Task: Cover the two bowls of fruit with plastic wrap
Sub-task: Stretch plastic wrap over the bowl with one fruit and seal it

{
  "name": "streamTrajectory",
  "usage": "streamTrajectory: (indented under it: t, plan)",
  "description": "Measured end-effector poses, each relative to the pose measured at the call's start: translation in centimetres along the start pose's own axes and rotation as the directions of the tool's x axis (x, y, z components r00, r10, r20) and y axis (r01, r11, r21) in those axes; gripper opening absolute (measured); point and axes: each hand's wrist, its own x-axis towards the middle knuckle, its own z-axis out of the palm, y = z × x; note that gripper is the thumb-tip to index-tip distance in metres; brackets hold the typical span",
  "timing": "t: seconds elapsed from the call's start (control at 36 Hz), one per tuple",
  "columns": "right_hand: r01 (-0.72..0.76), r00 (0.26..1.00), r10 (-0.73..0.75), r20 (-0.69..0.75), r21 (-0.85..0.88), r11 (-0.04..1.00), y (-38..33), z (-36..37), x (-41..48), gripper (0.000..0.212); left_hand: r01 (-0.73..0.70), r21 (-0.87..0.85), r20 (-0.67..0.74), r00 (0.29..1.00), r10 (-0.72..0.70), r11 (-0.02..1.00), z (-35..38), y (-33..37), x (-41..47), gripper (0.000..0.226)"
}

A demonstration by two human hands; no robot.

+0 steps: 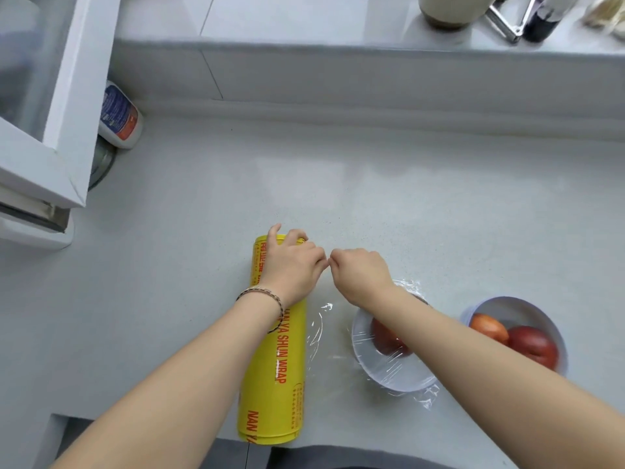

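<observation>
A yellow plastic wrap box [275,377] with red lettering lies lengthwise on the grey counter. My left hand [292,265] rests on its far end, fingers pinched at the film edge. My right hand [362,274] is right beside it, fingers pinched on the clear film [319,328] that stretches from the box over the near white bowl [392,374]. That bowl holds a red fruit under the film, partly hidden by my right forearm. A second white bowl [527,308] at the right holds two red-orange fruits and shows no film on it.
An open white cabinet door [57,106] juts over the counter at the left, with a white bottle [120,116] lying behind it. Jars, a dark bottle and a metal tool stand on the raised ledge [372,52] at the back. The counter's front edge runs just below the box.
</observation>
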Motion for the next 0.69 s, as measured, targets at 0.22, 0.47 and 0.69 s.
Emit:
streamTrajectory:
  t: [0.22,0.47,0.69]
  plan:
    - [-0.163,0.986,0.156,0.053,0.180,0.970,-1.4,0.7,0.8,0.021,0.045,-0.098,-0.056,0.997,-0.051,0.994,0.3,-0.4,0.0,0.025]
    - [-0.262,0.965,0.236,0.118,0.336,0.905,-1.9,0.8,1.3,0.028,0.034,-0.108,-0.087,0.995,-0.043,0.994,0.9,-1.1,0.0,0.028]
    - [-0.311,0.950,0.272,0.154,0.388,0.867,-2.3,0.7,1.5,0.027,0.045,-0.152,-0.122,0.990,-0.064,0.987,1.0,-1.7,-0.2,0.026]
